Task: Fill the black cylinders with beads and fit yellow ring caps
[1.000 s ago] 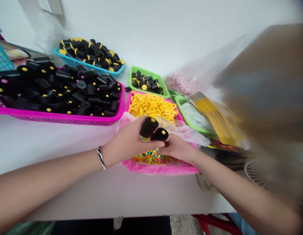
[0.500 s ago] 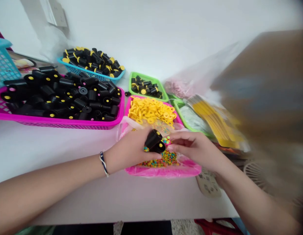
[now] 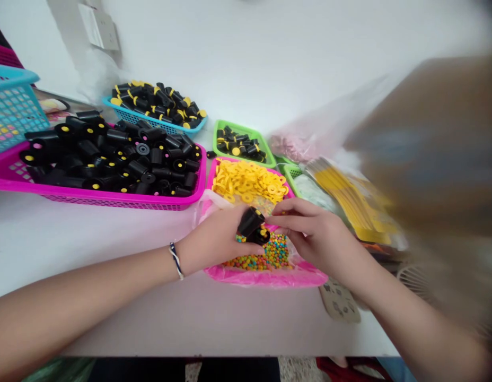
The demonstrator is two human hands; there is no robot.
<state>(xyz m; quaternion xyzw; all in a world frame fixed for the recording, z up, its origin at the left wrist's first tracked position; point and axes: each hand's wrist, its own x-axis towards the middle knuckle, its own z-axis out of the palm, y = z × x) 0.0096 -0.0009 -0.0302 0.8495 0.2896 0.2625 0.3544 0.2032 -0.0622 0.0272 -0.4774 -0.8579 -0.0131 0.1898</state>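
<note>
The left hand [image 3: 218, 233] is closed around two black cylinders [image 3: 251, 222] above the colored beads [image 3: 275, 250], at the center of the frame. The right hand [image 3: 313, 231], just beside them, has fingers and thumb brought together; what they pinch is too small to tell. Beyond the beads lie yellow rings [image 3: 248, 178]; left of these, a magenta basket [image 3: 166, 201] holds more black cylinders. Farther back sit a green basket [image 3: 246, 161] and, upper left, a blue basket [image 3: 146, 121].

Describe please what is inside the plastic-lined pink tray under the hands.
Small multicoloured beads show inside the pink tray. The left hand and the black cylinders it holds hide part of the contents; lower layers cannot be seen.
</note>
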